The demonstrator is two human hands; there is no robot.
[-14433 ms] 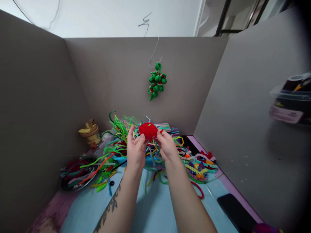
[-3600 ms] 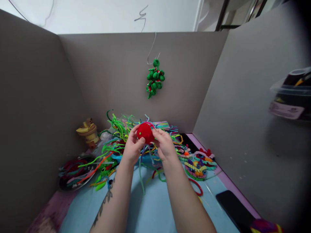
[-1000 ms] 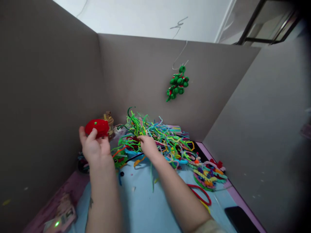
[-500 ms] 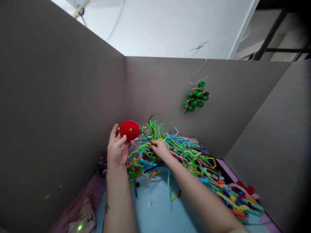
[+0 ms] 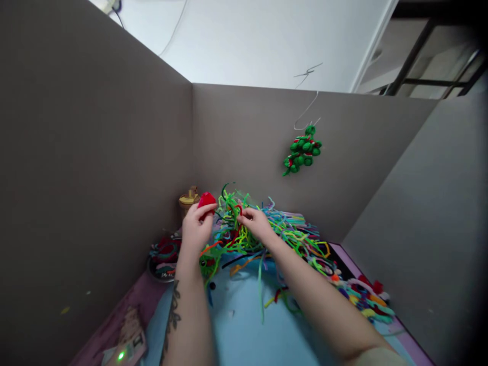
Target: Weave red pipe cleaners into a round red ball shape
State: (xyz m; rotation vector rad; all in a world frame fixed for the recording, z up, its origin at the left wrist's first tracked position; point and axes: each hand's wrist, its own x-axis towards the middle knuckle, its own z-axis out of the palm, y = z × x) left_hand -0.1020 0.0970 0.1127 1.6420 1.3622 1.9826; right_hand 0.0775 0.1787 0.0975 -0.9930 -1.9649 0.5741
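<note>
At the left of the pile, my left hand (image 5: 196, 230) is closed around a red rounded craft piece (image 5: 207, 199), seen nearly edge-on and partly covered by the fingers. A short way to its right, my right hand (image 5: 257, 225) pinches a thin red pipe cleaner (image 5: 239, 208). Both hands are over a large heap of green, yellow and blue pipe cleaners (image 5: 295, 235). Below my left hand sits a fuzzy green piece (image 5: 206, 264) with an eye on it, partly hidden by my wrist.
A light blue mat (image 5: 244, 325) covers the table. At left stand a bowl of coloured bits (image 5: 163, 259) and a brown container (image 5: 187, 199). More coloured pieces (image 5: 369, 300) lie at right. Grey partitions (image 5: 244, 137) surround the table; a green ornament (image 5: 303, 150) hangs on one.
My left hand has turned the red piece from facing me to nearly edge-on. My right hand has risen slightly, and more of the red pipe cleaner shows. The view has shifted slightly.
</note>
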